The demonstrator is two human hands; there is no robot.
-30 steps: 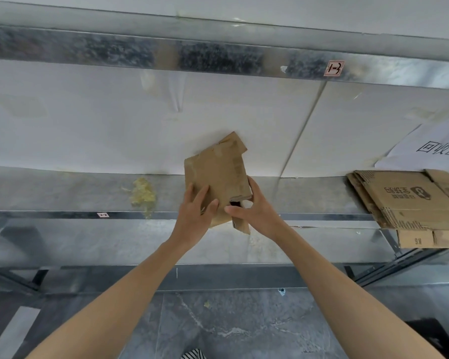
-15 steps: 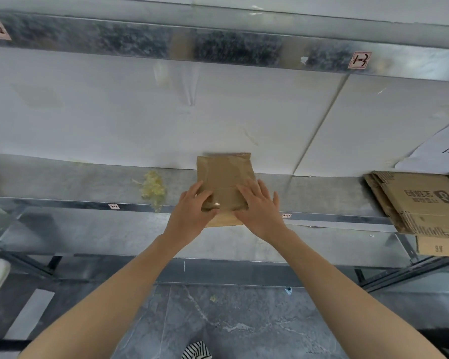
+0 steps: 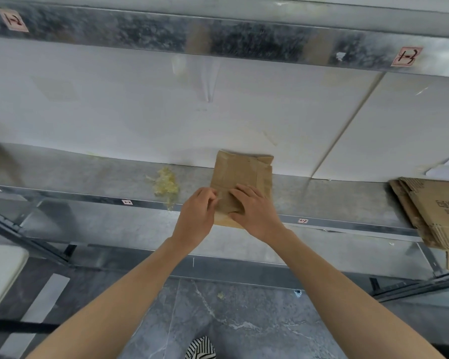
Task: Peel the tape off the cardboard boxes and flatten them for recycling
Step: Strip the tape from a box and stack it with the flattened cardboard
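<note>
Right hand (image 3: 254, 211) flat, fingers straight, pressing box (image 3: 241, 174) onto shelf (image 3: 335, 200); your left hand (image 3: 196, 216) curled at box's left edge, grip unclear. Box, lifted second ago, now lies squashed flat: looks ready for stack (image 3: 436, 203), well right of your hands.

Shelf (image 3: 329, 203): grey metal, against a white wall (image 3: 114, 120).
Beam (image 3: 140, 35): metal, overhead, carries two pink tags (image 3: 13, 19).
Floor (image 3: 244, 322): grey marble tiles.
</note>
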